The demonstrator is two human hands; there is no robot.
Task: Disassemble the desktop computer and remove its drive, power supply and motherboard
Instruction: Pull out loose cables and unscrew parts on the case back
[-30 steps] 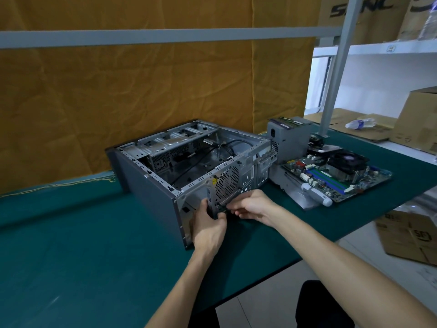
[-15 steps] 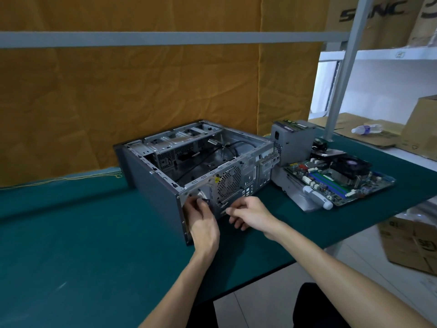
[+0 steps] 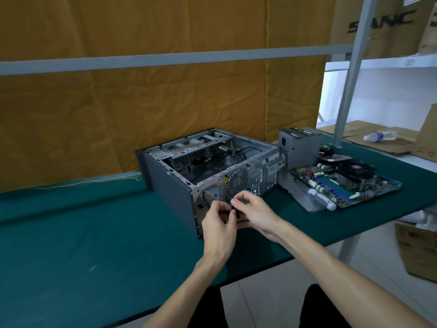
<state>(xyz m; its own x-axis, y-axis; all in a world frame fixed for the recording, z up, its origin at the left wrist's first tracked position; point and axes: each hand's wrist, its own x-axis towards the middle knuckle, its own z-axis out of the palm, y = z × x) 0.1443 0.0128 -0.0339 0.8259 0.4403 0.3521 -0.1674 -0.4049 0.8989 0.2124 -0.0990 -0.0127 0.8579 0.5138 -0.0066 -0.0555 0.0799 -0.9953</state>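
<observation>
Pinching a small dark part (image 3: 237, 209) at the case (image 3: 170, 192) rear with both hands (image 3: 218, 223) (image 3: 256, 213); power supply (image 3: 299, 150) and motherboard (image 3: 345, 183) already out, drive status unclear.

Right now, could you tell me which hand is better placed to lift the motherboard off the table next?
Right hand, probably: the motherboard lies on its side of the computer case, and the left hand would have to cross over.

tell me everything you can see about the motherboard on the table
The motherboard lies flat on the green table, out of the case, right of it. It carries a black cooler fan, blue memory slots and white connectors. Its left edge rests on a grey metal panel; the grey power supply stands just behind. A white-handled tool lies by its front-left edge. No hand touches it.
</observation>
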